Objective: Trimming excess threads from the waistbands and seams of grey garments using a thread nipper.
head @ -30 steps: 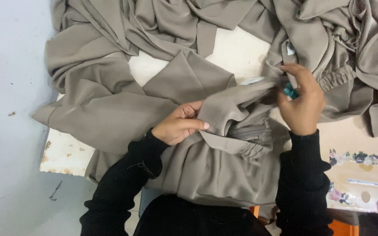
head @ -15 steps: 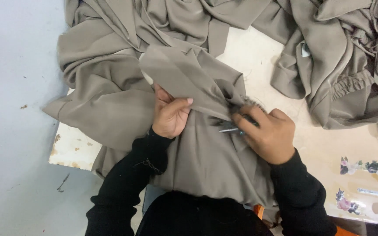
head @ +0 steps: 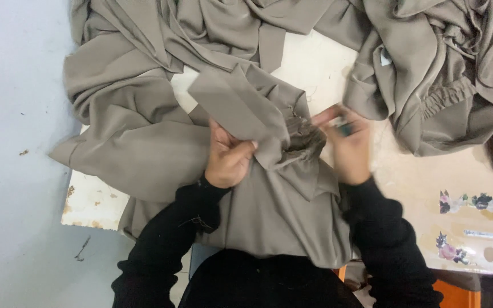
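Note:
A grey-brown garment (head: 269,199) lies over the white table (head: 95,202) and my lap. My left hand (head: 229,159) grips a folded flap of it (head: 241,108) and holds it up. My right hand (head: 346,142), blurred, pinches a small teal tool (head: 344,126) right beside the gathered elastic part of the cloth (head: 303,137). Both sleeves are black.
More grey-brown cloth is heaped across the back left (head: 144,63) and back right (head: 446,74) of the table. A flowered strip with a small flat piece (head: 480,228) lies at the right front edge. An orange thing (head: 455,294) shows below it. Grey floor (head: 12,171) at left.
The cloth has been pulled toward me and folded up. My right hand came down from the far right heap to the gathered part at the centre. My left hand shifted slightly along the flap.

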